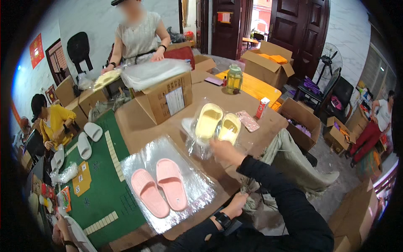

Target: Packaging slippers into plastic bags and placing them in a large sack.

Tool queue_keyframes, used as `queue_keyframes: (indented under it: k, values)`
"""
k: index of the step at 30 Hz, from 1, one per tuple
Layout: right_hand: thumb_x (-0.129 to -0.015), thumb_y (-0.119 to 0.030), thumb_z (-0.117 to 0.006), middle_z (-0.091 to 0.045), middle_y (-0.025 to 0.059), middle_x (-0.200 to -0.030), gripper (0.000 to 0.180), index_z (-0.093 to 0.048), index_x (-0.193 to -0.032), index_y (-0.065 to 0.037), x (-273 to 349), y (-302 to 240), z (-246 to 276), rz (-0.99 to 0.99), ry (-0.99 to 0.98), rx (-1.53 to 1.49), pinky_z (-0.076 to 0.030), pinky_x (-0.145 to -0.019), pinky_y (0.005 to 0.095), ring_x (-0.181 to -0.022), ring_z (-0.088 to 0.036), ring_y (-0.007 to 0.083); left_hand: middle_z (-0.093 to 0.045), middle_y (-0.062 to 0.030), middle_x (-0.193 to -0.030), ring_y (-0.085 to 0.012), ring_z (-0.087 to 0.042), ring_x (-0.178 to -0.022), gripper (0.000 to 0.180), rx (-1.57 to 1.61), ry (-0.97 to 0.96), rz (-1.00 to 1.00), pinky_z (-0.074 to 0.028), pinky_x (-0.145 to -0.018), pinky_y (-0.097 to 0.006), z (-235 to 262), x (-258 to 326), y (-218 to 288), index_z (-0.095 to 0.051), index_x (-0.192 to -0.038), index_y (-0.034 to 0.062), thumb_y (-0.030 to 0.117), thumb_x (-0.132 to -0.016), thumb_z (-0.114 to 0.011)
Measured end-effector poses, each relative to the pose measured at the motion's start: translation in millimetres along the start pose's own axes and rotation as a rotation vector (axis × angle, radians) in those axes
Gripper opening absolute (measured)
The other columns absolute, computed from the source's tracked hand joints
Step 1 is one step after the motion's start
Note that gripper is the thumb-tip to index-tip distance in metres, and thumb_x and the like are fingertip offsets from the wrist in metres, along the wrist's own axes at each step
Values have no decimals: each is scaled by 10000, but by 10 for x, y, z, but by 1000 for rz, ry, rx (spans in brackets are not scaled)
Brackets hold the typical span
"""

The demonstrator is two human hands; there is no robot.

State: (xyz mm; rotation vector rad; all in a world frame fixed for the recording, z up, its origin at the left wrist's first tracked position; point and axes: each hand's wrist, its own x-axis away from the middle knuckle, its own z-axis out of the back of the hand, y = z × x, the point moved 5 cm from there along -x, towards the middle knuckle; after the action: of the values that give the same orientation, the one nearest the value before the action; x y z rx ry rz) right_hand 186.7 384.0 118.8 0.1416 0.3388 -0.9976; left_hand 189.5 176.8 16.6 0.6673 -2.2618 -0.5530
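Two pale-yellow, broad-strapped slippers (pixel 209 121) lie amid clear plastic (pixel 198 147) — right grip (pixel 228 152) unclear, left grip (pixel 236 204) clutching grey sacking (pixel 289 161).

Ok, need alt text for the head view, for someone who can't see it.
A person's right hand is at yellow slippers with clear plastic around them on a brown table, the left hand by a sack. Pink slippers lie on a silver sheet; a co-worker stands behind a carton.
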Motion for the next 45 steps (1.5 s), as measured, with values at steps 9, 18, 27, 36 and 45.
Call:
queue_keyframes:
  k: [9,18,27,36,45]
  values:
    - [-904,-144,-560,-587,3,-875,166,-563,-1012,-18,700,822,2408,-586,335,-680,-449,-741,263,-855,-556,122,-585,-74,-1170,-195,-558,-1036,315,42,47,-100,-460,-873,-358,151,-60,133,-497,-1248,38,208,-988,-451]
    - [-923,-174,-546,-479,-64,-747,115,-562,-910,-62,3024,1165,3483,-694,635,-696,-407,-573,222,-672,-486,46,-514,-87,-1275,-231,-514,-1134,397,57,154,-115,-444,-924,-373,-95,36,218,-413,-1344,53,270,-1012,-400]
    - [-914,-105,-489,-512,-54,-749,85,-555,-944,-61,3469,940,2509,-988,253,-885,-410,-580,230,-671,-484,67,-507,-89,-1290,-207,-522,-1118,425,44,93,-257,-440,-938,-354,-270,2,138,-381,-1366,48,290,-1017,-392]
    - [-957,-212,-470,-554,40,-794,146,-529,-974,-81,3001,1782,783,-843,-177,-1164,-536,-611,351,-709,-581,147,-508,-44,-1197,-177,-425,-1043,512,-336,-223,-150,-369,-900,-380,-567,-134,-66,-518,-1206,38,481,-976,-409]
    - [-898,-347,-550,-591,63,-1161,461,-522,-1224,-23,3512,2169,-370,-997,-181,-1616,-476,-834,364,-1050,-568,207,-367,-95,-1378,-240,-364,-1226,690,-431,-379,-6,-339,-976,-408,-892,106,76,-403,-1331,48,614,-949,-301]
